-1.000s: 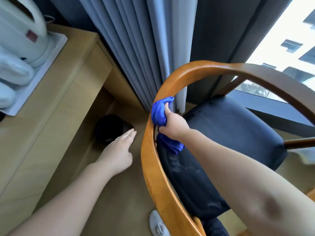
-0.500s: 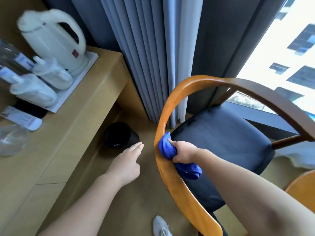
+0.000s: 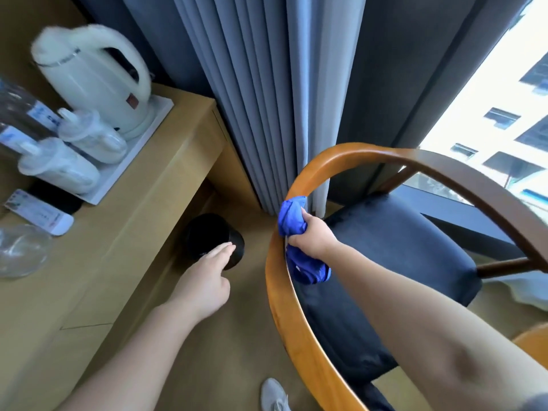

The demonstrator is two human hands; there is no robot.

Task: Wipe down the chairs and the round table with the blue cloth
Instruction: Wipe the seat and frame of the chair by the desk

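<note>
A wooden chair with a curved orange-brown back rail (image 3: 281,295) and a dark blue seat cushion (image 3: 394,262) stands in front of me. My right hand (image 3: 314,235) grips the bunched blue cloth (image 3: 289,219) and presses it against the left side of the rail; a tail of the cloth hangs inside the rail over the cushion. Out to the left of the chair, my left hand (image 3: 207,280) hovers above the floor, fingers extended and holding nothing. At the bottom right an orange edge (image 3: 533,339) shows, perhaps the round table.
A light wooden desk (image 3: 118,232) runs along the left, carrying a white kettle (image 3: 95,75) on a tray, bottles and a remote. A black bin (image 3: 213,238) sits on the floor under its edge. Grey curtains (image 3: 267,84) hang behind the chair; a window lies to the right. My shoe (image 3: 274,396) is below.
My right hand slid the cloth down the rail, then back up toward the curve. The view tilted up, bringing more of the desk and kettle into sight. My left hand stayed put.
</note>
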